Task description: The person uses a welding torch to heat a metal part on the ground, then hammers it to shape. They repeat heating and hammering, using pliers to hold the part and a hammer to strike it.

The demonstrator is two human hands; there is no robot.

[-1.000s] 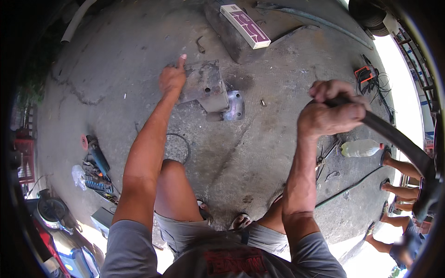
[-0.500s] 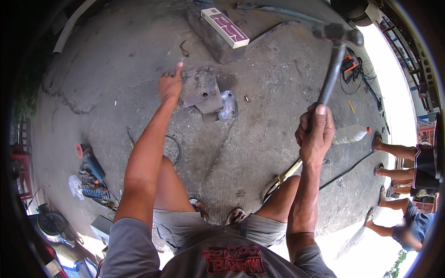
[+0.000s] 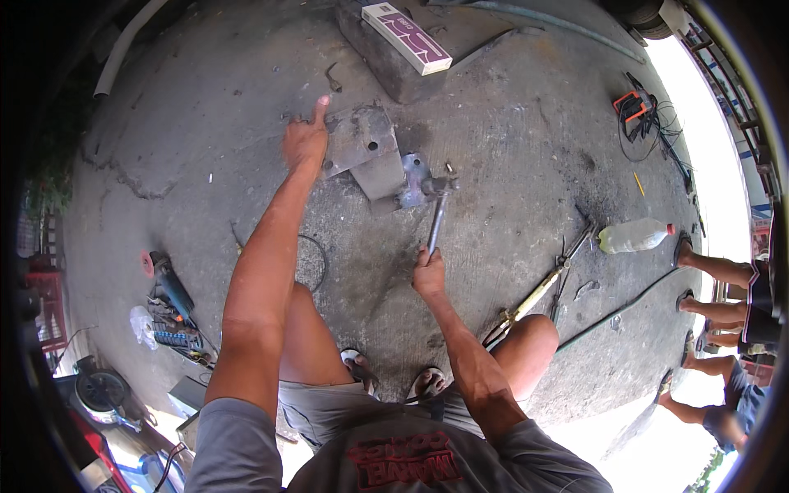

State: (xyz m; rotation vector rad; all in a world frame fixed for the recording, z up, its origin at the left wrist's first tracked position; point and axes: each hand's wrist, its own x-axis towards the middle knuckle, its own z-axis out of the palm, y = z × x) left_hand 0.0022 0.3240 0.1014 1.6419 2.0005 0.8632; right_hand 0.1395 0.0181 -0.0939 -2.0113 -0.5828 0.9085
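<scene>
My right hand (image 3: 428,273) is closed round the handle of a hammer (image 3: 437,215). The hammer's head is down at the right edge of a shiny plate (image 3: 413,174) with holes, at the end of a grey steel bracket (image 3: 360,135). That bracket lies on the concrete, a dark round hole in its top face. At its far left edge my left hand (image 3: 305,144) grips the metal, one digit stretched forward along it; the other fingers are mostly hidden.
A white and purple box (image 3: 407,37) rests on a dark metal piece beyond the bracket. To my right lie a cutting torch (image 3: 534,297), a plastic bottle (image 3: 637,236) and an orange-and-black tool (image 3: 631,107) with cables. An angle grinder (image 3: 170,289) lies at left. Bystanders' legs (image 3: 719,267) show far right.
My right hand has swung the hammer down and left, from raised high at the right to the plate. My left hand stays at the bracket. The view has shifted slightly.
</scene>
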